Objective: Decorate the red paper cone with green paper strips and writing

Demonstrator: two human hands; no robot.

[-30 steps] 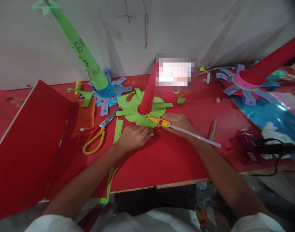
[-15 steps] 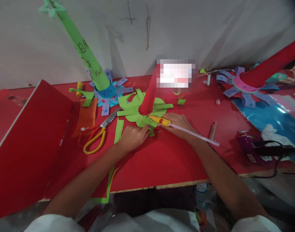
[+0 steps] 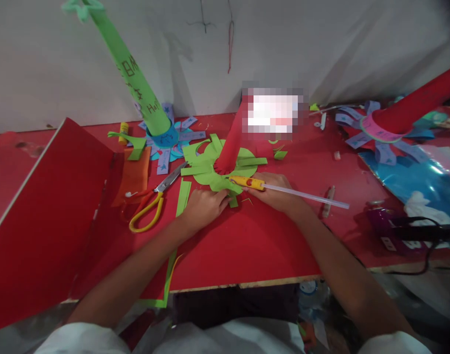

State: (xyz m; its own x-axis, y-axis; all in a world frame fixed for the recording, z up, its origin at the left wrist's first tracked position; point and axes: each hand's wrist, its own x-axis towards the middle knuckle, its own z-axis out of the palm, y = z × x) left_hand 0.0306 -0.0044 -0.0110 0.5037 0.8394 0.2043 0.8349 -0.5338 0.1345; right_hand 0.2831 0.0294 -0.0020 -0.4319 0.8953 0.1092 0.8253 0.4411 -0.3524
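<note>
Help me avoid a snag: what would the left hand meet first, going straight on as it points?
The left hand would probably first meet the green strip just ahead; depth is unclear, so they may be touching.

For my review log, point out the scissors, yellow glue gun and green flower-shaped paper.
Scissors [image 3: 163, 186]: head view, blade base.
Yellow glue gun [image 3: 251, 183]: head view, yellow body.
Green flower-shaped paper [image 3: 220, 183]: head view, near lobe.
</note>
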